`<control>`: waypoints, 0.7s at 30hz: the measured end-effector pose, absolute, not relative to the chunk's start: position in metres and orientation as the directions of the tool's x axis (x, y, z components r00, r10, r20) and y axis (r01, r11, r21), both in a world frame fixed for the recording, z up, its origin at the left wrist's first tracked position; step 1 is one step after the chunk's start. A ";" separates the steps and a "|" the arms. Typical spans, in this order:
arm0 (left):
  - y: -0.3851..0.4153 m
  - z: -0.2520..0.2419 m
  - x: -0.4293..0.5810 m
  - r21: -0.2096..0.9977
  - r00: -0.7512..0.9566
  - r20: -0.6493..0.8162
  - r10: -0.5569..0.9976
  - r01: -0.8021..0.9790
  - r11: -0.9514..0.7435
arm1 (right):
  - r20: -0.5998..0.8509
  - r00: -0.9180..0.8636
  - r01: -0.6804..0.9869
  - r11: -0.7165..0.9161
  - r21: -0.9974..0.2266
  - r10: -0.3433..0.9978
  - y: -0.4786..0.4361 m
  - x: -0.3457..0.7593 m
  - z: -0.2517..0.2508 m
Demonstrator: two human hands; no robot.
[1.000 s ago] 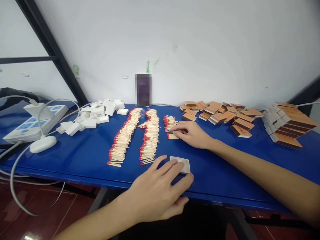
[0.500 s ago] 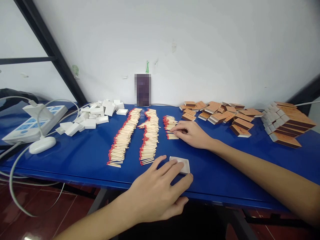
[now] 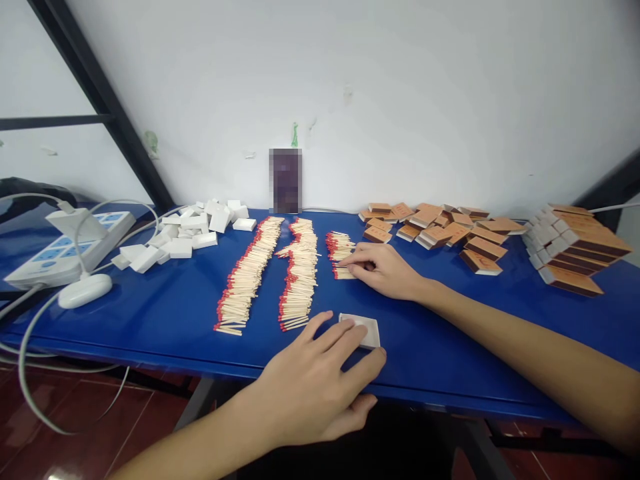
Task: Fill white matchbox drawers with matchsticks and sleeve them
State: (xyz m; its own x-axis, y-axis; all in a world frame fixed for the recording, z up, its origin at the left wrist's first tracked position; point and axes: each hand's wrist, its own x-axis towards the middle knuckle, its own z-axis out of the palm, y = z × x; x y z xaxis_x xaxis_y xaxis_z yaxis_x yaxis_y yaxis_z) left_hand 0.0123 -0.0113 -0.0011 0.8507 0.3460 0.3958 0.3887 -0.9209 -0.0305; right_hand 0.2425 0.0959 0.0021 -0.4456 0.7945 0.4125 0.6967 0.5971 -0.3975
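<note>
My left hand is spread over a white matchbox tray near the table's front edge. Two fingertips rest inside the tray, and another touches its near right corner. Farther back, my right hand has thumb and index finger pinched together at a short row of red-tipped matches. The fingertips cover part of that row, so how many matches they pinch is hidden. Two longer rows of matches, a left row and a middle row, lie to the left of it with red heads facing left.
White matchbox trays lie heaped at the back left, beside a power strip with cables. Brown matchbox sleeves are piled at the back right. Filled-looking matchboxes stand stacked at the far right. A blurred dark rectangle leans against the wall.
My right hand has shifted very slightly to the right at the short row of matches. My left hand and the white tray have stayed in place.
</note>
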 end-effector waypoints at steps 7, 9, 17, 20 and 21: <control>-0.011 -0.002 0.012 -0.028 0.849 0.401 0.345 0.388 -0.921 | 0.404 -0.458 0.699 0.602 -0.386 0.792 0.095 0.242 0.003; -0.011 -0.001 0.012 -0.025 0.848 0.400 0.346 0.388 -0.921 | 0.403 -0.458 0.701 0.600 -0.385 0.793 0.095 0.242 0.003; -0.011 -0.002 0.012 -0.018 0.851 0.392 0.351 0.388 -0.921 | 0.407 -0.445 0.691 0.595 -0.410 0.798 0.095 0.244 0.003; -0.011 -0.001 0.011 -0.018 0.855 0.385 0.347 0.383 -0.924 | 0.410 -0.448 0.672 0.602 -0.432 0.794 0.094 0.243 0.004; -0.011 -0.001 0.011 -0.020 0.857 0.384 0.345 0.381 -0.925 | 0.408 -0.457 0.661 0.609 -0.439 0.790 0.093 0.243 0.005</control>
State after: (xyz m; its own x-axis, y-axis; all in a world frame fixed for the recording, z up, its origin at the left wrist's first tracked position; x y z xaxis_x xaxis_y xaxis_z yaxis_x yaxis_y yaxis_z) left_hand 0.0115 -0.0109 -0.0014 0.8567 0.3447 0.3838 0.3807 -0.9245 -0.0195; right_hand 0.2434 0.0930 0.0048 -0.4573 0.7901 0.4083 0.6607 0.6091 -0.4387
